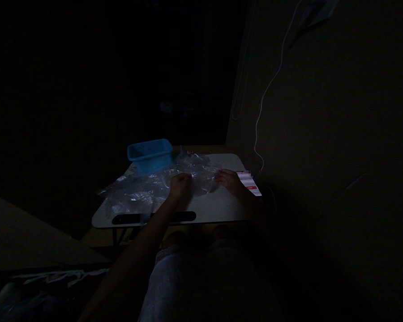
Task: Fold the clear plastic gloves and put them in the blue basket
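Note:
Crumpled clear plastic bags (pixel 134 199) are spread over a small white table (pixel 218 208). My left hand (pixel 180 184) is closed at the middle of the heap, its fingers pinching a clear plastic bag (pixel 201 176). On the right, my right hand (pixel 229 180) lies with its fingers stretched towards the same bag, the tips touching its right edge. Behind the heap stands a light blue plastic basket (pixel 151 156); its inside is too dark to make out.
A lit phone (pixel 250 183) lies at the table's right edge. Along the front edge runs a dark slot (pixel 184 216). A white cable (pixel 261 107) hangs down the wall on the right. My legs are under the front edge. The surroundings are very dark.

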Available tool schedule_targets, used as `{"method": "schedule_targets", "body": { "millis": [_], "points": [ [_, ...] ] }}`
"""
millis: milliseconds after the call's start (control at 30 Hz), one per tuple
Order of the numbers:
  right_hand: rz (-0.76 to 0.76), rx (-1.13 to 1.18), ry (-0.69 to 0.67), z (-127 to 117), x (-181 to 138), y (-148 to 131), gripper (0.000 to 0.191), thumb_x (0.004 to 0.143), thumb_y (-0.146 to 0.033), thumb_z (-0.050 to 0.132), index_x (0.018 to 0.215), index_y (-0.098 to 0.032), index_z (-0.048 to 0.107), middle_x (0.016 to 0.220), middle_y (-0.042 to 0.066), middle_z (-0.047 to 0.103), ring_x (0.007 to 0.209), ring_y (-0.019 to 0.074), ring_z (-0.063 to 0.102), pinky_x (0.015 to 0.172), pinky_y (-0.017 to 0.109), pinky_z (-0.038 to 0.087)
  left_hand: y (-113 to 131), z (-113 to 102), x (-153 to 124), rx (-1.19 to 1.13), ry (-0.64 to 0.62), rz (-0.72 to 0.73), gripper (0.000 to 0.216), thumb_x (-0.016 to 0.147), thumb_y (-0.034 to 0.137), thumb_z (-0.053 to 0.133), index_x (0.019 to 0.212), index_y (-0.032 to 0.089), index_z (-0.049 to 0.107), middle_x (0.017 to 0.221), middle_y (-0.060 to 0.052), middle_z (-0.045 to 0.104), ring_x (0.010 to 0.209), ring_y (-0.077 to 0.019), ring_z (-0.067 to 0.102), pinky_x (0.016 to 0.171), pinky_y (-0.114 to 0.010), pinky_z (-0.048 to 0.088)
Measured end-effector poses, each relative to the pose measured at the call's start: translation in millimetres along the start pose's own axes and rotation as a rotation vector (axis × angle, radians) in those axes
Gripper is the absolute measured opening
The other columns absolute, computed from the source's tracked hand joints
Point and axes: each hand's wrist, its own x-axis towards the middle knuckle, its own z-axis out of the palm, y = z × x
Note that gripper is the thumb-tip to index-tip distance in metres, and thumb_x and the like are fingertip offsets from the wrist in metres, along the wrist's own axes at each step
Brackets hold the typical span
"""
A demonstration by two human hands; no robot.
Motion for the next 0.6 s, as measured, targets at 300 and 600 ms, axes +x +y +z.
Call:
{"method": "schedule_targets", "body": {
  "millis": [300,600],
  "points": [
    [0.211,-0.318,0.064,-3,2,-3,0.027,0.073,-0.043,0.059,0.072,-0.017,0.058,0.070,0.002,0.061,0.060,0.0123,0.058,0.055,0.023,0.045,-17,4,12,-0.015,-0.006,-0.076,0.007,0.049,0.015,0.060,0.052,0.015,0.054,0.046,0.004,0.052,0.042,-0.0067,0.045,0.044,-0.019,0.036],
    [-0.016,-0.677,-0.083,6,7,-8,0.017,0.052,-0.026,0.073,0.054,-0.015,0.061,0.047,-0.004,0.054,0.045,0.0085,0.049,0.044,0.020,0.035,8,0,13,0.000,-0.092,-0.125,0.022,0.045,0.021,0.068,0.065,0.014,0.060,0.053,0.002,0.057,0.048,-0.0108,0.053,0.047,-0.023,0.043]
  ]
}}
